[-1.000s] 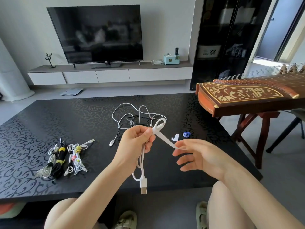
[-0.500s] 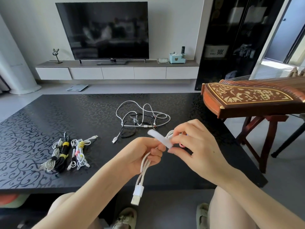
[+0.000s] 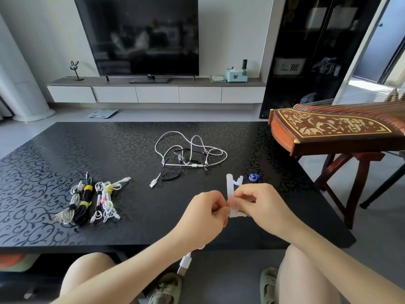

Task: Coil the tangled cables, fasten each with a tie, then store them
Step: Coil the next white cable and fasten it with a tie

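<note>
The black table (image 3: 65, 150) spreads out beyond and beneath both hands, serving as the work surface, with the sorted and unsorted lots apart on it. Well off to the right of the right hand, a carved wooden zither (image 3: 328, 126) sits on its stand, clear of the job.

Straight ahead of the hands, further across the table, lies the tangle of cables (image 3: 188, 156): white and black leads looped through each other, not yet dealt with. Far to the left of the left hand sit the tied bundles (image 3: 87, 200), laid side by side with yellow and pink ties round them (probably parked there so that finished work does not mix back into the tangle).

The left hand (image 3: 201, 216) is curled tight, gripping the white cable (image 3: 185, 263) as a gathered coil. Most of the coil is hidden inside the fist and only the plug end hangs below the wrist. The grip likely keeps the loops from springing apart while the fastening goes on.

The right hand (image 3: 260, 202), touching the left at the fingertips, pinches the white tie (image 3: 229, 188) between thumb and fingers. The strip stands up between the two hands and seems to pass round the coil, though the wrap itself is covered. I judge this to be the fastening step, partly done.

Just beyond the right hand's knuckles a small blue tie (image 3: 253, 177) rests rolled up on the table, within easy reach for a later cable.
</note>
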